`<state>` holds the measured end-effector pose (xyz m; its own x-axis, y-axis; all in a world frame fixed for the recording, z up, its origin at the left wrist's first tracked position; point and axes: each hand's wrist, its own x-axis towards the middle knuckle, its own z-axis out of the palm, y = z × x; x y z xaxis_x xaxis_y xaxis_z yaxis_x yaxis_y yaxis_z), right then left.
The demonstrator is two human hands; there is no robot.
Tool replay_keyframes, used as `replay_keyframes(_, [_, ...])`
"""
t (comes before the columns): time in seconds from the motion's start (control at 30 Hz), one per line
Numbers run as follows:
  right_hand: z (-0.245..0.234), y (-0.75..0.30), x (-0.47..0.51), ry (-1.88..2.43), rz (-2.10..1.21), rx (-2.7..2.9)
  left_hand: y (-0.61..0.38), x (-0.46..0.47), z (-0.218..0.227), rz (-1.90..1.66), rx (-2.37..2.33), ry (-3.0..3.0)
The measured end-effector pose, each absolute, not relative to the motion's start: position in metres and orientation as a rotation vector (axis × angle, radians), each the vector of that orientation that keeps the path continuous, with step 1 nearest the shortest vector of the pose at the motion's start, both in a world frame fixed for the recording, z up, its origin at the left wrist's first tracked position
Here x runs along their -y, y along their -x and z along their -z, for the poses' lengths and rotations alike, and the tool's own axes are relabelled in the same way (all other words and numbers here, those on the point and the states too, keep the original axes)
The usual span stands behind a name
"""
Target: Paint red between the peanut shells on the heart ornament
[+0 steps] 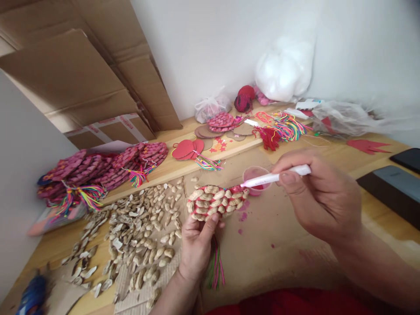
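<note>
My left hand grips the lower edge of a red piece covered with rows of peanut shells, thumb on its front. A tassel of green and pink cords hangs below that hand. Between the thumb and fingers of my right hand is a slim white pen. Its pink tip meets or nearly meets the bare red patch at the piece's right end. Just behind the pen stands a clear plastic cup with pink liquid in it.
Loose peanut shells spread over the left side. Finished pink shell pieces with tassels are stacked behind them. Red discs and colourful cords lie at the back. Phones rest at right; a blue tool is front left.
</note>
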<state>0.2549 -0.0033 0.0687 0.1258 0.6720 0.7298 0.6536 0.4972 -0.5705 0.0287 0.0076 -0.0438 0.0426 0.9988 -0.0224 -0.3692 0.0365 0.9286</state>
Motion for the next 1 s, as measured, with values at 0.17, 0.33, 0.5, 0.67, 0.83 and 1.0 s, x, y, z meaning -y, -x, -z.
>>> replay_keyframes(0.17, [-0.0685,-0.2555,0.0038,1.144,-0.027,1.551,-0.0289,-0.0083,0.042,-1.317,-0.917,-0.907])
replay_keyframes(0.33, [-0.0671,-0.2558,0.0028,1.152,-0.021,1.602,-0.0291,-0.0081,0.0418,-1.303,-0.924,-0.892])
replay_keyframes(0.5, [-0.0671,-0.2576,0.0032,1.166,-0.006,1.597,-0.0268,-0.0073,0.0444,-1.269,-0.92,-0.883])
replay_keyframes(0.67, [-0.0679,-0.2563,0.0037,1.133,-0.038,1.599,-0.0284,-0.0079,0.0419,-1.287,-0.921,-0.881])
replay_keyframes(0.83, [-0.07,-0.2563,0.0035,1.204,0.047,1.612,-0.031,-0.0079,0.0375,-1.306,-0.947,-0.841])
replay_keyframes(1.0, [-0.0702,-0.2559,0.0037,1.169,-0.005,1.585,-0.0319,-0.0094,0.0361,-1.3,-0.955,-0.831])
